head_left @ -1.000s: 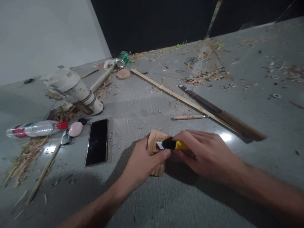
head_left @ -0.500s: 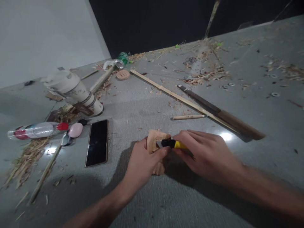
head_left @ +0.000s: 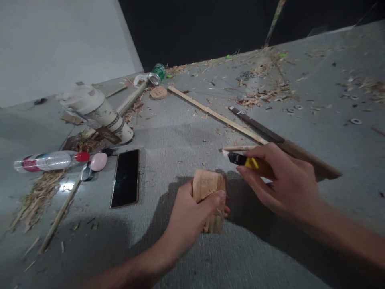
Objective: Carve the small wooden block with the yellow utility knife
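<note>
The left hand [head_left: 192, 216] is closed around a small light brown block of wood [head_left: 208, 188]. The block stands near the middle of the grey tabletop [head_left: 186, 132], and the fingers wrap over its front. The right hand [head_left: 285, 184] is closed around a yellow and black box cutter knife [head_left: 245, 160]. The knife is lifted up and to the right of the block, and it is not touching the wood. Its short blade points to the left.

Just behind the knife lies a thin wooden pencil-like stick [head_left: 237, 148]. A long pale bamboo strip [head_left: 216, 115] and a dark long tool with a brown wooden handle [head_left: 285, 144] lie further back. To the left of the block lies a black flat phone [head_left: 125, 177]. Near it are a pink egg-shaped thing [head_left: 98, 161], a clear plastic bottle with a red cap [head_left: 51, 160] lying on its side, and a tipped white paper cup [head_left: 96, 110]. Wood shavings [head_left: 264, 94] are scattered around.
</note>
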A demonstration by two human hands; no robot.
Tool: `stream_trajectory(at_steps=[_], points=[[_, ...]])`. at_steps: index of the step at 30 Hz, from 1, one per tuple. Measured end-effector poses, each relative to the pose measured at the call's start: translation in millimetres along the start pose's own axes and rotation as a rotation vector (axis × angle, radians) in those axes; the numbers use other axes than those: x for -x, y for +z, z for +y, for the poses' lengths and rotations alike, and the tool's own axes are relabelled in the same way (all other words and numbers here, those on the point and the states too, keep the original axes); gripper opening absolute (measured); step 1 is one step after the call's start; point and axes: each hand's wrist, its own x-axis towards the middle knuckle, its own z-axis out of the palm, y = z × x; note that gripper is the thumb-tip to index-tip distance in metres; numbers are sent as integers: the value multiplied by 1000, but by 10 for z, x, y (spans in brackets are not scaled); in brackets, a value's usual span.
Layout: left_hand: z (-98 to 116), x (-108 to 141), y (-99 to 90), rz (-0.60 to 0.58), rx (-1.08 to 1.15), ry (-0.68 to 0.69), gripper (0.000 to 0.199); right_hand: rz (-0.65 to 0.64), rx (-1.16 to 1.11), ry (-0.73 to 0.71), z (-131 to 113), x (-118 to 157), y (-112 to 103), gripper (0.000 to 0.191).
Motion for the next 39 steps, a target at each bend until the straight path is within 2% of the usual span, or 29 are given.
stream_trajectory(at_steps=[6,10,16,22,30,35,37,39], points=[[-3,-105,-160,19,-30,150,40,-306,-143,-184,-83,38,17,9],[0,-97,-167,7,-54,167,43,-368,-157,-212,-90,45,40,11],[23,-85,-152,26,-120,170,36,-369,-140,-227,-87,42,60,10],[35,-84,-133,108,-207,192,27,-292,-59,-240,-155,56,49,6],[50,-52,-105,87,14,173,34,-129,46,-273,-260,72,75,7],[91,-8,-89,85,54,174,35,-135,23,-246,-327,100,93,9],[75,19,-75,113,62,189,36,-142,0,-212,-328,81,88,8],[46,53,-56,145,95,178,37,-100,3,-111,-280,31,63,6]])
